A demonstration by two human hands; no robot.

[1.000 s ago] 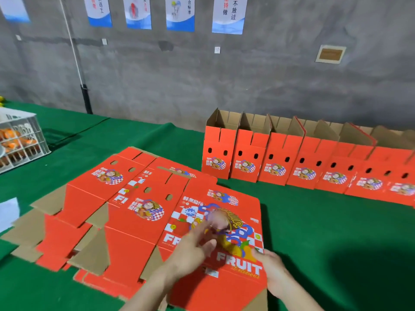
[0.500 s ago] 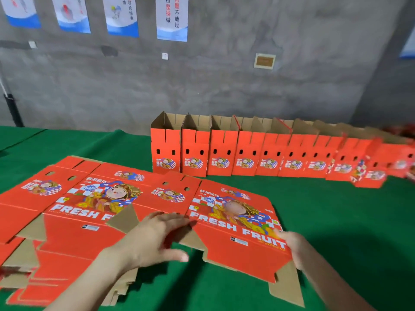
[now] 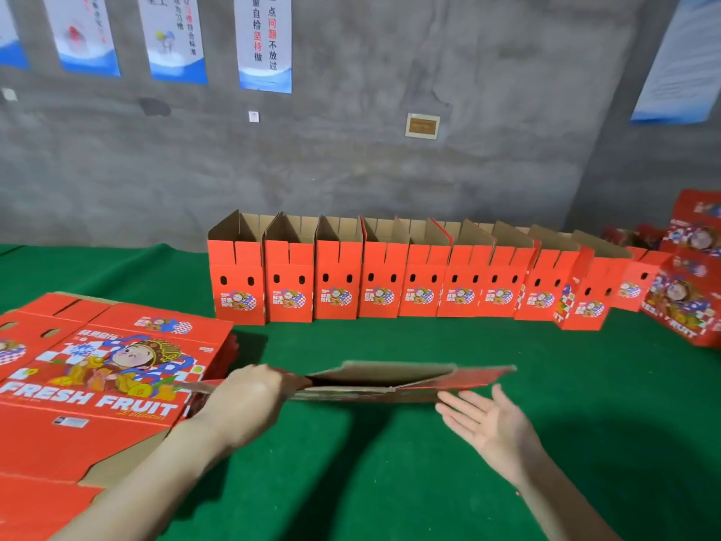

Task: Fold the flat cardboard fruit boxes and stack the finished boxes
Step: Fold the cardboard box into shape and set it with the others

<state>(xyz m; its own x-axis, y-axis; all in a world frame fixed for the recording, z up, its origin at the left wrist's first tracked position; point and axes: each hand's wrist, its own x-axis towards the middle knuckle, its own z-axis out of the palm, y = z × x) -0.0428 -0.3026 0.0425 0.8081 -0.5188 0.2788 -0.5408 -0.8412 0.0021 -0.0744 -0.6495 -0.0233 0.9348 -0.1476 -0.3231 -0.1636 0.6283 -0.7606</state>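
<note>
Left hand (image 3: 249, 400) curls round the left end of a flat cardboard box (image 3: 394, 378), fingers wrapped over its edge, so the box hangs edge-on above the green table cover (image 3: 351, 486). Seen from this angle it is a thin wedge: brown raw corrugated board on the inner face, glossy red print along the outer flap at the right.

Right hand (image 3: 487, 427) is spread flat, palm up, fingers straight and apart, holding nothing. Its fingertips lie just under the box's lower edge — whether they touch it is hard to say from here.

Just left of the held box lies a stack of flat boxes (image 3: 97, 388), red with a cartoon figure and the words FRESH FRUIT, brown flaps showing at the near edge. The left forearm crosses over its near right corner.

Behind, well apart from the hands, a row of folded boxes (image 3: 390, 283) stands upright side by side, tops open and brown inside, each red front pierced by two oval holes. The ones toward the right end lean. More printed boxes (image 3: 690, 290) are piled at the far right edge — blurred there.

The cover looks like felt, matte and even. A rough grey concrete wall (image 3: 390, 162) rises behind, hung with white-and-blue posters (image 3: 265, 41) and a small framed plaque (image 3: 422, 126).
</note>
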